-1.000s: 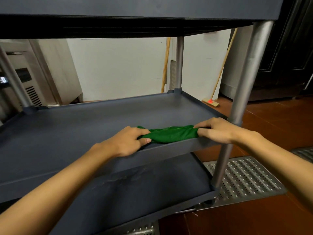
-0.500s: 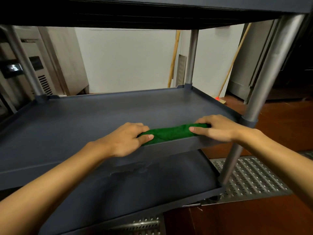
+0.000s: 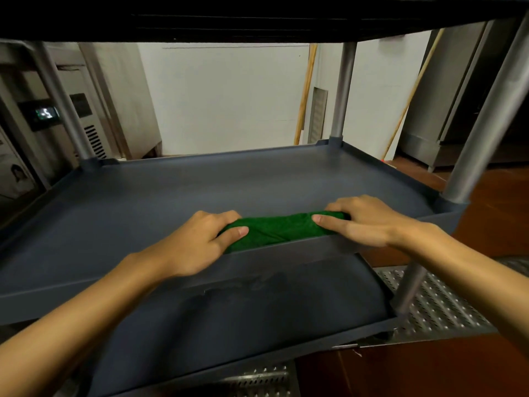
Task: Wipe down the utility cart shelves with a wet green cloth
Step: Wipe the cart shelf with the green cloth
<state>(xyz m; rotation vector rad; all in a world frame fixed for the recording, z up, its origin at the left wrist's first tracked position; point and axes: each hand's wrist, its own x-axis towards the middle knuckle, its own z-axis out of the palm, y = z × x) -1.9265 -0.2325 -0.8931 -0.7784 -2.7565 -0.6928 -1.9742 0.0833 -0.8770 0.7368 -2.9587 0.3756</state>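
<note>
Cloth: green cloth (image 3: pixel 282 229), centre frame, middle shelf (image 3: pixel 171 202)
Grip: left hand (image 3: pixel 197 242), right hand (image 3: pixel 369 222) clasp its ends
Advice: press evenly along rim

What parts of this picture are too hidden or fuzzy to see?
Head view:
green cloth: both ends hidden under the left hand and right hand; lower edge behind the middle shelf rim.
top shelf: cut off by the upper edge.
machine display: too small and blurred to read.
</note>
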